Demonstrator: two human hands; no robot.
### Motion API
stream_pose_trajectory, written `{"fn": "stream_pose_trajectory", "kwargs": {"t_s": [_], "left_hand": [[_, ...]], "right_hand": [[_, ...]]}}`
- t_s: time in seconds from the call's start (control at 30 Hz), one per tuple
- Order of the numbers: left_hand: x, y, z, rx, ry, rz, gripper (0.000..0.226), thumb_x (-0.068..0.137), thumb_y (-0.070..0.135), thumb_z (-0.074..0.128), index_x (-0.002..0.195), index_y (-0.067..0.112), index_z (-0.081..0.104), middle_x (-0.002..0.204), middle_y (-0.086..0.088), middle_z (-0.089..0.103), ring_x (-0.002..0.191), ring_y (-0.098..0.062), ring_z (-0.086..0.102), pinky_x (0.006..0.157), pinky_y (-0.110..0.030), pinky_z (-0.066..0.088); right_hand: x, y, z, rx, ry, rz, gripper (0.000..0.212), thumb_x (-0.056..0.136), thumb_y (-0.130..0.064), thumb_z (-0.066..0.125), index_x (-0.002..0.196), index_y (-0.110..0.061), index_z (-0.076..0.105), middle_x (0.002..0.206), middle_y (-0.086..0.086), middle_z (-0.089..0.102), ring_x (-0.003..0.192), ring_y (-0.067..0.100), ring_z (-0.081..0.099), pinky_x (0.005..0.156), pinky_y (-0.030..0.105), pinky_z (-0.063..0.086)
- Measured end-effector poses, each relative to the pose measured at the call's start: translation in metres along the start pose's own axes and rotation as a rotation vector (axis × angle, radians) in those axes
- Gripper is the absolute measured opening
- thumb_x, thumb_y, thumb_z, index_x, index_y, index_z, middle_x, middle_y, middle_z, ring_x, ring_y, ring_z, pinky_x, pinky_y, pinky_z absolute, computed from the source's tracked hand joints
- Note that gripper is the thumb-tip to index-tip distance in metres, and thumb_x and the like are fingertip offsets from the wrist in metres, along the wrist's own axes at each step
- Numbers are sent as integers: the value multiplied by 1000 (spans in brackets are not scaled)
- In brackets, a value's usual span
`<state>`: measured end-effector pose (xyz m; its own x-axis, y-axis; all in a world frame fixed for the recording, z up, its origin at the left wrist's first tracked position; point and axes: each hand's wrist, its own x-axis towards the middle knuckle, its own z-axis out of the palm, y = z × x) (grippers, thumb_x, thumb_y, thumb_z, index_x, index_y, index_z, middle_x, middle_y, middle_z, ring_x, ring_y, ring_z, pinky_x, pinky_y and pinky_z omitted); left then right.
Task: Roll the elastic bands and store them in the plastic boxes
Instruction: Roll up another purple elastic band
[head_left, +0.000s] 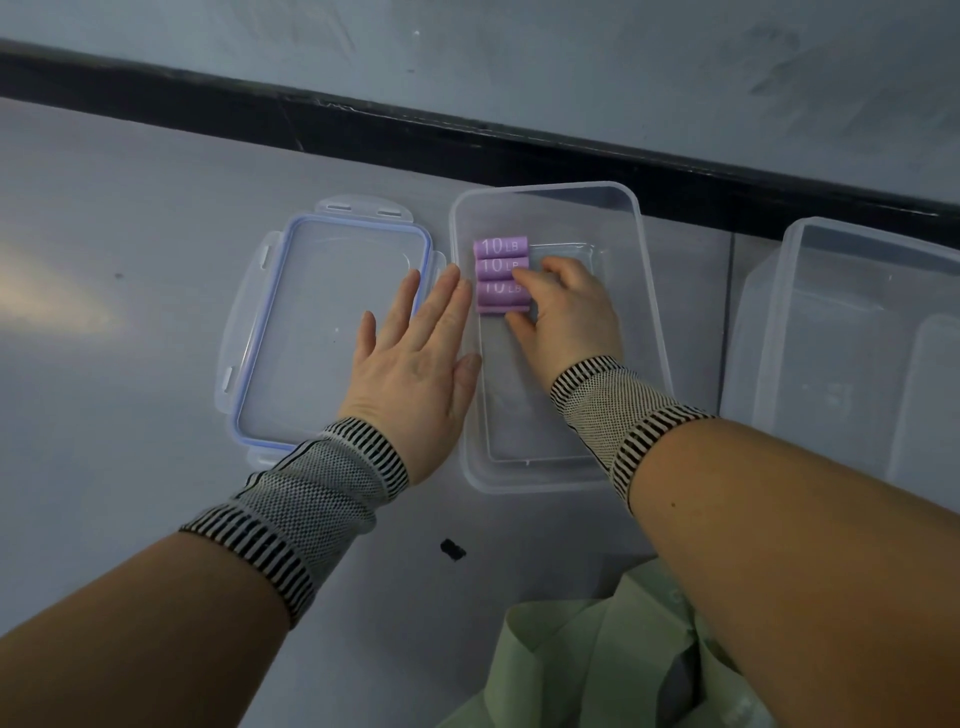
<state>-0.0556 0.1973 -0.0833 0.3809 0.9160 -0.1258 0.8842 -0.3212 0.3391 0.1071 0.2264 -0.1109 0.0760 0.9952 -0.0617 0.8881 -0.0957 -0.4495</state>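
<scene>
Storing step in hand: four purple rolled bands (501, 275) are seated at 11 o'clock in the open box (649, 332), pressed by the right hand's (566, 317) curled grip, left hand (415, 364) flat alongside; next, green bands (597, 654) likely need rolling.

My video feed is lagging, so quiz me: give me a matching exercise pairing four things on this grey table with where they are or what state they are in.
Things:
1. purple rolled elastic bands
2. clear plastic lid with blue seal
3. pale green unrolled bands
4. second clear plastic box

Places or states:
A. at the right edge of view
B. flat under the left hand
C. loose heap at the near edge
D. stacked inside the open clear box, touched by the right hand

Pairs: 1-D, 2-B, 3-C, 4-A
</scene>
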Motion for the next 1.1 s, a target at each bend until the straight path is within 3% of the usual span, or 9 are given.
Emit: {"fn": "stream_pose_trajectory", "kwargs": {"t_s": [0.3, 0.57, 0.7, 0.8, 0.9, 1.0, 1.1], "left_hand": [[-20, 20, -19, 13, -57, -18, 69, 87, 51, 8, 150, 24, 3, 158, 9, -1, 145, -18, -7, 115, -51, 6], [-74, 69, -21, 55, -73, 37, 74, 83, 55, 6, 150, 22, 7, 158, 6, 3, 146, -20, -4, 114, -52, 6], [-114, 96, -21, 96, -133, 57, 63, 97, 47, 24, 150, 23, 1, 158, 8, -6, 145, -18, -10, 116, -51, 2], [-143, 113, -21, 106, -158, 86, 64, 96, 44, 26, 150, 23, -1, 158, 9, -9, 145, -18, -12, 116, -51, 2], [-173, 128, -15, 133, -173, 137, 65, 96, 45, 30, 150, 23, 4, 158, 8, -7, 145, -19, -11, 116, -52, 6], [-197, 133, 1, 143, -191, 124, 68, 94, 47, 35, 150, 24, 4, 158, 7, -7, 145, -20, -11, 116, -51, 7], [-227, 129, 27, 207, -288, 157, 69, 92, 52, 36, 149, 26, 8, 158, 6, -3, 145, -22, -9, 114, -53, 9]], "right_hand": [[-34, -11, -42, 70, -83, -21, 53, 92, -24, 57, 142, -21, 38, 148, 1, 35, 135, 18, 34, 108, 28, 30], [-121, 2, -77, -136, -106, -120, 60, 94, -36, 51, 147, -20, 28, 157, 6, 19, 146, 28, 9, 118, 46, 14], [-176, 13, -95, -162, -106, -110, 61, 93, -36, 52, 147, -20, 28, 158, 5, 17, 146, 29, 8, 118, 48, 12], [-217, 17, -109, -167, -130, -73, 62, 93, -37, 51, 148, -22, 26, 159, 4, 13, 146, 27, 6, 118, 45, 10], [-258, 26, -118, -187, -143, -64, 61, 93, -38, 50, 147, -20, 27, 158, 6, 14, 146, 27, 9, 118, 46, 13], [-287, 44, -116, -132, -95, 9, 58, 89, -32, 58, 141, -14, 40, 153, 13, 27, 140, 31, 26, 113, 46, 26], [-323, 66, -93, -91, -154, 119, 56, 84, -28, 65, 134, -8, 48, 145, 19, 37, 132, 35, 37, 108, 45, 34]]}}
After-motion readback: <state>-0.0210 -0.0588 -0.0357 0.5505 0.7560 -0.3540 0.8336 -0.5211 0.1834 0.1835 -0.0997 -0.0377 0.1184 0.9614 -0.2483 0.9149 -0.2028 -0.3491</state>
